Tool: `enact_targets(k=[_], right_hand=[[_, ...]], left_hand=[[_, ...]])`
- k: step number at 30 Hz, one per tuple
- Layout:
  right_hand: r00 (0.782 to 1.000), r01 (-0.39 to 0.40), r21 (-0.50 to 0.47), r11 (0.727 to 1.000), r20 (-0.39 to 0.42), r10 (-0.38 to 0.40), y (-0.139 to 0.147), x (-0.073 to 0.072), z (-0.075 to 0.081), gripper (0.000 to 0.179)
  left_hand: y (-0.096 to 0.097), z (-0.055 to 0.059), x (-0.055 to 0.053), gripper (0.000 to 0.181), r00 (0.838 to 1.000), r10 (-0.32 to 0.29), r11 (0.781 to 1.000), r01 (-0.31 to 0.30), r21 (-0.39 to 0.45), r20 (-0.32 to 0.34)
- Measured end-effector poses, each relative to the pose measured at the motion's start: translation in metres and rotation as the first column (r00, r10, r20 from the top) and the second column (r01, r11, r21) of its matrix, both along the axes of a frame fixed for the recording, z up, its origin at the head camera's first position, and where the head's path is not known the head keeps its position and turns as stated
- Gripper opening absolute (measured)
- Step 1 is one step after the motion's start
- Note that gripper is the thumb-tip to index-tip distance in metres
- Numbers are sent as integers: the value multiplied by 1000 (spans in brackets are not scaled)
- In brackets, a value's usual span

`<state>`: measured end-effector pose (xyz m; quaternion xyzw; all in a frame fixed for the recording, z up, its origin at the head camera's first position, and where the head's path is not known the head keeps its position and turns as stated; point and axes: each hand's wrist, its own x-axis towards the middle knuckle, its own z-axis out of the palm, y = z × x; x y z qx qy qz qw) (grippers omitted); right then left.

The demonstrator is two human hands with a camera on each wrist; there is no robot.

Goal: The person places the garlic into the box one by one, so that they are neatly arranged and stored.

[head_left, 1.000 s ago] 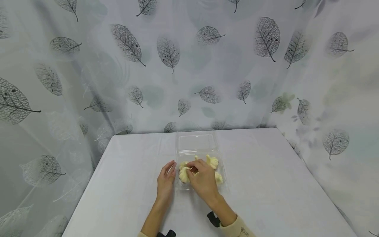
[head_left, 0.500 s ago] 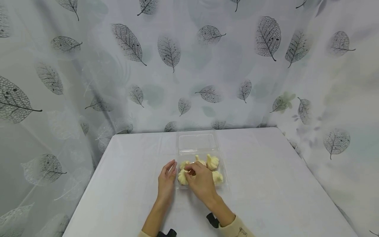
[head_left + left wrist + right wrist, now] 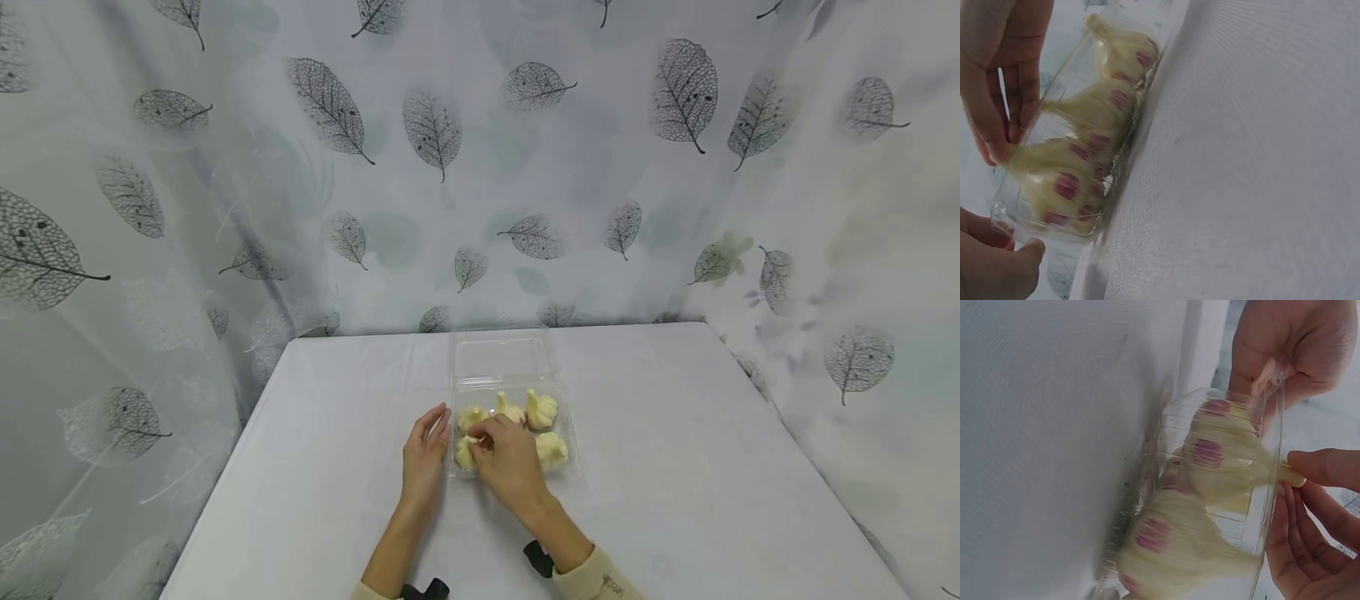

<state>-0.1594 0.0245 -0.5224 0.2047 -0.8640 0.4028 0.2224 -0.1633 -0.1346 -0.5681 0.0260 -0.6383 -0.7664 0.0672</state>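
Observation:
A clear plastic clamshell box (image 3: 572, 433) on the table contains several garlic bulbs with pale stems and purple patches. My right hand (image 3: 513, 467) reaches over the box and pinches the stem of the front-left garlic bulb (image 3: 1219, 453) between thumb and fingers. That bulb sits inside the box wall, its stem rising to the rim. My left hand (image 3: 423, 458) stands at the box's left side with fairly straight fingers, its fingertips against the corner, as the left wrist view shows. Another garlic bulb (image 3: 541, 409) lies at the back right, and a further garlic bulb (image 3: 552, 449) at the front right.
The box's clear lid (image 3: 502, 358) is folded back toward the far edge of the white-covered table (image 3: 660, 467). A leaf-patterned curtain (image 3: 480, 167) hangs behind and along both sides. Black wrist mounts (image 3: 538, 558) show below the forearms.
My right hand has drawn slightly back toward me and settled the pinched garlic bulb lower at the front left, uncovering more of the others. My left hand stays at the box's side.

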Motion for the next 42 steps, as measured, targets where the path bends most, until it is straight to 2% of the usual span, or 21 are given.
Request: enact_targets(k=[7,16,24,28,34,42], right_hand=[[1000,-1,51,999,21,0,5,-4,-6,17],[999,-24,92,995,30,22,10,-6,-5,12],[999,-39,62,997,28,38,13,-8,-3,16],[999,-12,6,1000,30,12,20,-11,1,16],[998,61,-41,997,-7,-61,45,-20,10,14],[986,159,-57,986,-37,-161,80,-40,15,10]], left_hand=[[2,-1,-1,45,1000,6,1000,-6,-6,-10],[5,-2,-2,43,999,25,1000,-25,-12,-21],[5,-2,-4,43,1000,17,1000,-17,-19,-24],[4,-2,-6,43,999,33,999,-33,-28,-22],[3,1,-10,43,998,56,990,-59,-132,-24],[0,9,-29,43,998,50,978,-56,-203,-35]])
